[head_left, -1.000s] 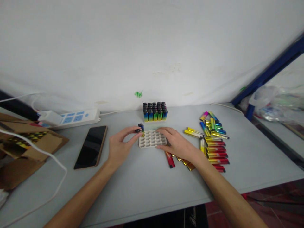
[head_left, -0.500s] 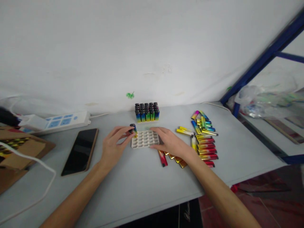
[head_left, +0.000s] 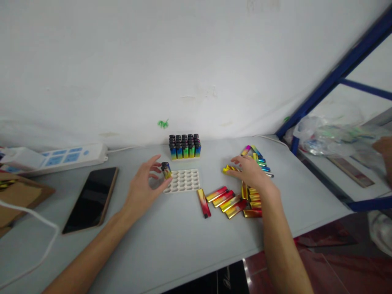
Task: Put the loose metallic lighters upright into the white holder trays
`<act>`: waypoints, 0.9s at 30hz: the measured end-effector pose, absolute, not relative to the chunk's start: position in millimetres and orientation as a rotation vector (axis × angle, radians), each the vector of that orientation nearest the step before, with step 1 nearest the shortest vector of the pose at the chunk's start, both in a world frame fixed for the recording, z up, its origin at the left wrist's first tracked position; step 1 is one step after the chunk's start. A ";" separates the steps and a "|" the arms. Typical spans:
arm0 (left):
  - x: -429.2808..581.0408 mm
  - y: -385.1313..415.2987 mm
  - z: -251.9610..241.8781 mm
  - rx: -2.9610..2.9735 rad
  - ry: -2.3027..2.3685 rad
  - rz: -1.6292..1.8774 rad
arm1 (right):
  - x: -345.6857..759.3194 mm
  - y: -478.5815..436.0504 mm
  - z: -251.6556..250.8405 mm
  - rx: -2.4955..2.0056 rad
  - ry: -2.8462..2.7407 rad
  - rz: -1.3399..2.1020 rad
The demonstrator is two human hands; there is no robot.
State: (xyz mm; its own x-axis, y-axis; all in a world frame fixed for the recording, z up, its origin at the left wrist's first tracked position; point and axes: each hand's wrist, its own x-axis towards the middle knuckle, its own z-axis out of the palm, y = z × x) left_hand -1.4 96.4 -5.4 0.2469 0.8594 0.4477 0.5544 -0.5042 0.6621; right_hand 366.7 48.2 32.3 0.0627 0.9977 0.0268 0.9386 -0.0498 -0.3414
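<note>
A white tray with rows of slots [head_left: 183, 181] lies on the table. Dark-topped lighters [head_left: 167, 170], one or two, stand at its back left corner. Around them is my left hand [head_left: 143, 185], thumb and fingers apart, with the thumb tip close to the lighters. My right hand [head_left: 252, 173] is over the pile on the right. Its thumb and fingers are spread about yellow lighters [head_left: 232, 168], the thumb touching or nearly touching them; the palm hides part of the pile. Red and gold lighters [head_left: 223, 199] lie in front of it.
Against the wall, a filled block of upright blue-green lighters [head_left: 185, 148] stands. At left are a phone [head_left: 91, 200], a power strip [head_left: 70, 158], a cardboard box [head_left: 23, 198] and a white cable [head_left: 45, 222]. A blue frame [head_left: 318, 92] and plastic bags [head_left: 321, 132] are at right; another person's hand [head_left: 384, 151] shows at the edge.
My right hand has left the tray's right side and moved right to the yellow lighters. My left hand's fingers have spread apart around the standing lighters. The view has shifted slightly.
</note>
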 end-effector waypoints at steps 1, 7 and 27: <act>-0.9 96.3 -4.5 2.161 1.315 1.125 | 369.0 47.4 31.6 -2.102 -1.970 0.359; 1.3 92.8 1.9 2.146 1.417 0.994 | 354.2 51.3 34.5 -2.054 -2.118 0.346; 6.2 61.6 18.8 1.793 1.062 1.496 | 280.8 49.3 40.5 -1.092 -1.286 0.971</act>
